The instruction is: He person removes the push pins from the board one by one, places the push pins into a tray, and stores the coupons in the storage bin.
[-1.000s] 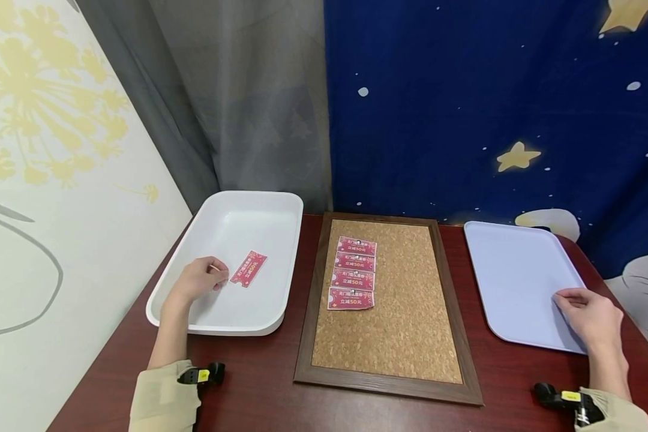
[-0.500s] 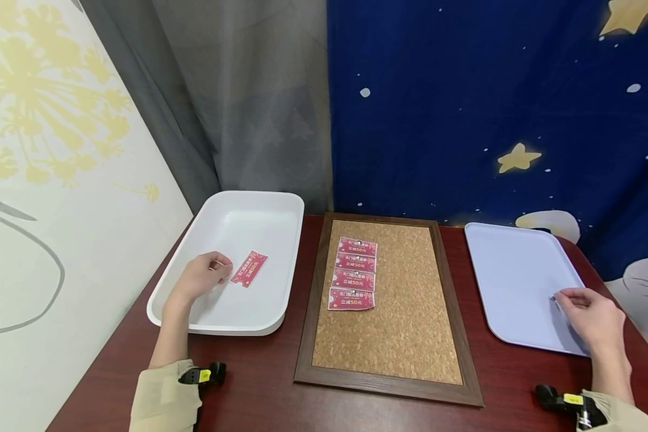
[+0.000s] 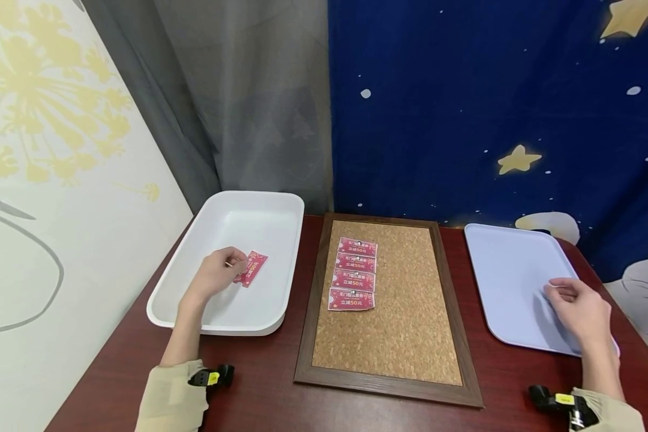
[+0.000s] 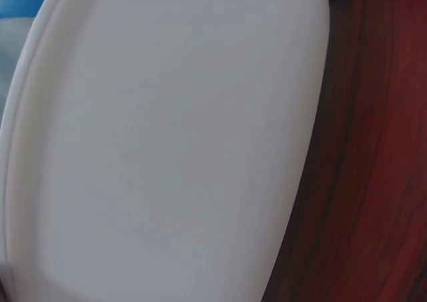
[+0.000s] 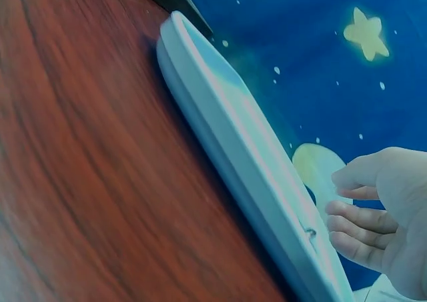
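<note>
As coupon [image 3: 254, 269] lies, long axis slants far-right.

- A dark-red wooden table with streaky grain [image 3: 270, 390] is stretching across the lower part of the head view.
- A plain grey fabric curtain [image 3: 264, 120] is hanging behind the table, left of centre, in soft vertical folds.
- A deep-blue fabric curtain dotted with white [image 3: 410, 138] is hanging beside it, filling the right.
- A small yellow five-pointed star [image 3: 520, 159] and a larger yellow star [image 3: 629, 17], cut off by the top edge, are decorating the blue fabric.
- A smooth white wall [image 3: 86, 258] is slanting along the far left, displaying a pale-yellow dandelion-like print [image 3: 24, 90] above a thin curving grey line [image 3: 61, 276].
</note>
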`<state>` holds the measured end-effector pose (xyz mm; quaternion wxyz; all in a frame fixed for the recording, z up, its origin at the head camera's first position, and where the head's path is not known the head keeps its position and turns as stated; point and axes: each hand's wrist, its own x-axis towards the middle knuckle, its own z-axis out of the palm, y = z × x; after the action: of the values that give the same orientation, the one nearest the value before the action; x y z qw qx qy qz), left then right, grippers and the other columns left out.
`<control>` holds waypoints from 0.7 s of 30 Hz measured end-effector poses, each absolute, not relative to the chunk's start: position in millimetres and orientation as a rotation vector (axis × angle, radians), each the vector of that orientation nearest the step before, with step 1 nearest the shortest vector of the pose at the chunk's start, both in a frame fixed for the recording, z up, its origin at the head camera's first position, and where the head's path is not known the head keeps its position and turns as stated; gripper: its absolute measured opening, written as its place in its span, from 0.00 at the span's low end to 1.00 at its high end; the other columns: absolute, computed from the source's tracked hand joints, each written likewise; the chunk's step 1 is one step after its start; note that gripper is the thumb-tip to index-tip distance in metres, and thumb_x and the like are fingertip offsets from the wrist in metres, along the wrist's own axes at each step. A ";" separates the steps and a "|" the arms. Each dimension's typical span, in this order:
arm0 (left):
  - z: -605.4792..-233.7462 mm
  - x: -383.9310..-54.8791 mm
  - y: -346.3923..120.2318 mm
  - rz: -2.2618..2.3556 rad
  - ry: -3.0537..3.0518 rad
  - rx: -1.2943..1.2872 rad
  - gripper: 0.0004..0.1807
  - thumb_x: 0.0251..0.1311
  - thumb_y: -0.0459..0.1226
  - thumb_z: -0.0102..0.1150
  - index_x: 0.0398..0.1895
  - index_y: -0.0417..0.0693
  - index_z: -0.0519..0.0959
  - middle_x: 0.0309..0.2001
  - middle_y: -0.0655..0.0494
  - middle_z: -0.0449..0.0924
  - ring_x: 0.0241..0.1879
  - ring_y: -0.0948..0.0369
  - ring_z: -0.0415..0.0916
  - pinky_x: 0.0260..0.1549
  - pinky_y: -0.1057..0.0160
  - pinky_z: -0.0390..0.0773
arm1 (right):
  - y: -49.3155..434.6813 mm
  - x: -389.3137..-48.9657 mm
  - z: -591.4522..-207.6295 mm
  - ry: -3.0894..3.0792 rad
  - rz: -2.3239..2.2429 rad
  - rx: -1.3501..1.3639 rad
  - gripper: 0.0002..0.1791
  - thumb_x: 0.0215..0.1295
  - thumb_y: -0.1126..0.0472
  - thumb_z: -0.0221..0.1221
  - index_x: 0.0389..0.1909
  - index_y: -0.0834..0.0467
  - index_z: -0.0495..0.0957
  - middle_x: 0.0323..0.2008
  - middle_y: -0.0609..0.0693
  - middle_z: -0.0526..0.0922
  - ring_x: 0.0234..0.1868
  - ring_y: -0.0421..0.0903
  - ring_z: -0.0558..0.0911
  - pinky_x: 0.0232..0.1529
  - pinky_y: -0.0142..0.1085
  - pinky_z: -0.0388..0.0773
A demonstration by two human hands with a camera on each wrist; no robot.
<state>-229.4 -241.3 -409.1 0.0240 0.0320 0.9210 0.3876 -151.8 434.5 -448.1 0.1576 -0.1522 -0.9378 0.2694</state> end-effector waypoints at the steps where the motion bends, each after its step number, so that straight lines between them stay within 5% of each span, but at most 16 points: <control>1: -408.7 -229.2 -239.3 1.204 2.852 0.107 0.10 0.69 0.34 0.56 0.47 0.35 0.79 0.35 0.43 0.81 0.31 0.53 0.78 0.32 0.59 0.72 | 432.7 -153.2 -447.3 -2.677 0.774 -0.414 0.20 0.71 0.55 0.58 0.52 0.68 0.79 0.45 0.70 0.83 0.29 0.16 0.62 0.38 0.37 0.64; 15: -400.3 -225.8 -208.9 1.325 2.896 0.294 0.06 0.70 0.31 0.55 0.43 0.37 0.80 0.33 0.42 0.82 0.27 0.53 0.77 0.24 0.64 0.74 | 394.4 -164.6 -431.0 -2.639 0.826 -0.208 0.19 0.69 0.56 0.61 0.51 0.67 0.80 0.41 0.67 0.85 0.29 0.15 0.67 0.29 0.19 0.66; 21: -397.6 -223.3 -195.0 1.363 2.926 0.361 0.06 0.70 0.32 0.57 0.43 0.38 0.81 0.34 0.44 0.83 0.31 0.54 0.80 0.31 0.64 0.75 | 377.3 -168.2 -425.3 -2.601 0.840 -0.089 0.17 0.68 0.58 0.63 0.49 0.66 0.81 0.38 0.65 0.85 0.29 0.17 0.69 0.31 0.18 0.67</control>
<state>-223.3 -195.0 -397.6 -0.0531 0.1110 0.8996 0.4189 -168.2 377.3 -425.3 0.2018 -0.0320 -0.9315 0.3009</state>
